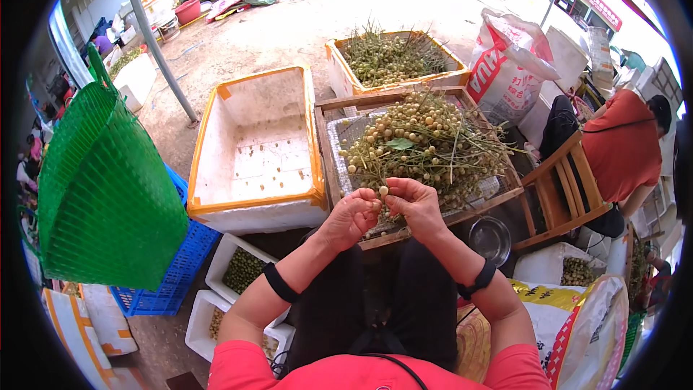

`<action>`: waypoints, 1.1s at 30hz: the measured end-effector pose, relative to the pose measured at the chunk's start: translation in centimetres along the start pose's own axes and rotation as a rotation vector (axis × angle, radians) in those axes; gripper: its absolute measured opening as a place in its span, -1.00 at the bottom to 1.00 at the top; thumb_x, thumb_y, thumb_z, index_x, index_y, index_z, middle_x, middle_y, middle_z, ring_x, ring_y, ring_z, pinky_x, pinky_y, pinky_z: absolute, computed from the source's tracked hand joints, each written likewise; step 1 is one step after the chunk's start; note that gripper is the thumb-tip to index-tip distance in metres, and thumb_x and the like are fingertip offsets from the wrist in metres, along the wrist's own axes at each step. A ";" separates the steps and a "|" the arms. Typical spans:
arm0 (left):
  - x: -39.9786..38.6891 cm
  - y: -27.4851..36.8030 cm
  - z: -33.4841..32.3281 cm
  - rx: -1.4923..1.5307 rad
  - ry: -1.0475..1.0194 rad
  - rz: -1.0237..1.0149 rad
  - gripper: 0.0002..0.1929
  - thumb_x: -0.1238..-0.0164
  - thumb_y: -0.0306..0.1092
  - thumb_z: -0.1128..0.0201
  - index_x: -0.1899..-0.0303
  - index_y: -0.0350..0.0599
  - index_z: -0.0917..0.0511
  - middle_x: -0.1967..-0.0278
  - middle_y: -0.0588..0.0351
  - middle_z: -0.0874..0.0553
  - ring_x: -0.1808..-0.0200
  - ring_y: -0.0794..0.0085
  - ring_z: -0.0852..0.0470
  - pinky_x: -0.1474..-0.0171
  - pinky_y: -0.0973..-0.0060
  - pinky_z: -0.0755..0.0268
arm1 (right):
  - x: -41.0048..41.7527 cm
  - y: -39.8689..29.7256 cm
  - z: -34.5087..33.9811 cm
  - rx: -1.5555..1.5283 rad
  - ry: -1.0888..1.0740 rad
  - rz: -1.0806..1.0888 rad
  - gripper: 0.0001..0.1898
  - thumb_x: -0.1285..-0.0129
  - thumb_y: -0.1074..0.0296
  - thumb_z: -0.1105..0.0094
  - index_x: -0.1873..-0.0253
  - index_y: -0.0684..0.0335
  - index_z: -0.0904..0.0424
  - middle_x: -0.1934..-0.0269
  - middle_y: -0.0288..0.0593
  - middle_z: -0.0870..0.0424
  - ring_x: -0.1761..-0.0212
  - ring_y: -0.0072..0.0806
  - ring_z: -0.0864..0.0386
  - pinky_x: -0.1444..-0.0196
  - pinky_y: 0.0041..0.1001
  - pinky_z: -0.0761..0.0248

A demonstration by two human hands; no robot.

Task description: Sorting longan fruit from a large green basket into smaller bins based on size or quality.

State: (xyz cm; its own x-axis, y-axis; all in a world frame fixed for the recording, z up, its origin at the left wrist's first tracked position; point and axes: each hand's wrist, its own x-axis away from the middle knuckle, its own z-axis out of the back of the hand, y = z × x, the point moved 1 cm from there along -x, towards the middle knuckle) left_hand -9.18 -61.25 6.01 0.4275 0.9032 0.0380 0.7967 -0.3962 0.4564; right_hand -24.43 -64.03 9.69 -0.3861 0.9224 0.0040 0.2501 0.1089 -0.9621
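My right hand point(418, 207) pinches a small round yellowish fruit point(384, 190) between thumb and fingers, over the near edge of a wood-framed wire mesh tray point(337, 146). Close beside it, my left hand point(352, 216) has its thumb and fingertips drawn together next to the fruit; whether anything is between them is hidden. Beyond both hands, a large heap of fruit clusters on thin stems point(427, 146) covers most of the mesh. A green leaf point(399, 143) lies on this heap.
Left of the tray stands a white foam box point(260, 208) with orange tape and a few bits inside. Another foam box point(338, 73) behind holds more clusters. A green basket point(108, 189) rests on a blue crate point(184, 265). A metal bowl point(490, 241) and a seated person point(622, 146) are at right.
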 end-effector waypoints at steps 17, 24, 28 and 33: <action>2.0 1.3 -1.1 -0.175 0.216 0.050 -0.71 -0.28 -0.29 -0.01 0.09 -0.32 -0.40 0.43 0.14 -0.55 0.49 0.59 -0.50 0.45 0.75 -0.39 | -0.7 0.1 1.5 0.504 0.187 0.108 -0.74 0.02 0.60 -0.14 0.15 0.31 -0.51 0.48 -0.32 -0.51 0.43 -0.68 -0.44 0.38 -0.64 -0.35; 3.2 9.9 4.6 -0.287 0.495 -0.355 -0.63 -0.25 -0.37 -0.05 -0.06 -0.27 -0.25 0.13 -0.04 -0.44 0.17 0.26 -0.56 0.19 0.58 -0.53 | 0.3 -1.8 3.4 0.734 0.147 0.147 -0.76 0.01 0.53 -0.18 0.17 0.31 -0.50 0.53 -0.35 -0.43 0.52 -0.69 -0.34 0.45 -0.65 -0.28; 3.5 12.3 10.2 -0.330 0.836 -0.379 -0.54 -0.23 -0.31 -0.08 -0.10 -0.23 -0.14 -0.06 -0.17 -0.19 0.20 0.08 -0.55 0.22 0.45 -0.55 | 1.2 -3.6 3.1 0.800 0.085 0.143 -0.77 0.00 0.46 -0.23 0.20 0.31 -0.50 0.58 -0.37 -0.42 0.54 -0.71 -0.31 0.47 -0.65 -0.26; -0.5 9.7 7.1 -0.661 0.844 0.050 -0.40 -0.08 0.29 0.02 0.23 -0.16 -0.45 0.41 0.02 -0.62 0.64 0.59 -0.51 0.65 0.74 -0.28 | 0.0 -4.8 2.5 0.618 0.201 0.138 -0.84 -0.13 0.39 -0.15 0.26 0.37 -0.49 0.52 -0.38 -0.49 0.49 -0.76 -0.37 0.43 -0.70 -0.27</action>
State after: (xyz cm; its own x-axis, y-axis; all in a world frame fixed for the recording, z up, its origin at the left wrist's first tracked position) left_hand 1.36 -66.75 4.08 -0.1818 0.8108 0.5563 0.2888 -0.4968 0.8184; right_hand -27.79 -65.51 13.59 -0.1992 0.9704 -0.1368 -0.2927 -0.1922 -0.9367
